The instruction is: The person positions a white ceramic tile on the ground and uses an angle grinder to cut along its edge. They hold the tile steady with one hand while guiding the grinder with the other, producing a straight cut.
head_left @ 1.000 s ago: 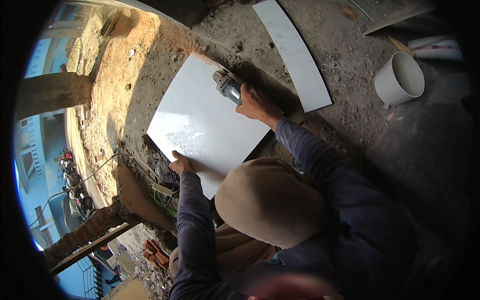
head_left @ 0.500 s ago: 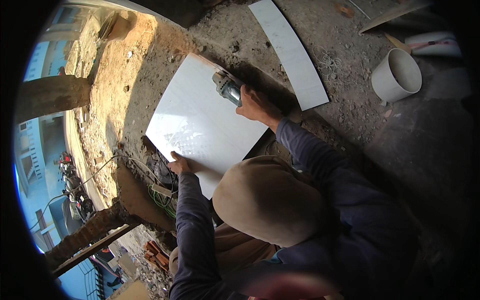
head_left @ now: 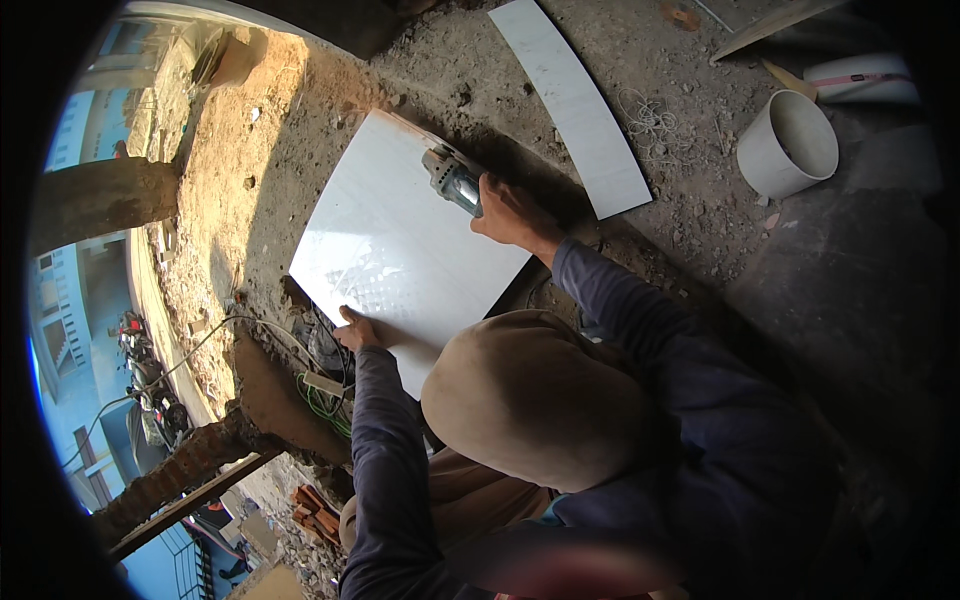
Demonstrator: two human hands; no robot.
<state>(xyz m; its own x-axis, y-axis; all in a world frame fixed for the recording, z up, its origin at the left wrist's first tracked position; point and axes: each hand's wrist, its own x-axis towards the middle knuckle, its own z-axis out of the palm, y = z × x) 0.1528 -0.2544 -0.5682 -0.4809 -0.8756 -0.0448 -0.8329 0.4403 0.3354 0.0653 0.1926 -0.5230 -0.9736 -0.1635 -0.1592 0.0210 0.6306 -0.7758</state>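
My right hand (head_left: 505,215) grips a grey and green angle grinder (head_left: 450,175), which sits at the upper right edge of a large glossy white tile (head_left: 380,225), where pale reddish dust shows. With its thumb on top, my left hand (head_left: 355,328) holds the tile's lower left edge; the fingers beneath are partly hidden. My bent knee (head_left: 530,395) in khaki cloth covers part of the view just below the tile.
A narrow white tile strip (head_left: 570,105) lies at upper right, near tangled string (head_left: 650,120) and a white bucket (head_left: 785,150). Cables (head_left: 325,400) lie left of my knee. Broken brickwork (head_left: 200,450), red bricks (head_left: 315,515) and parked motorbikes (head_left: 150,380) are at left.
The whole view has shifted slightly. The grinder and both hands stay in nearly the same places on the tile, with no clear change of grip.
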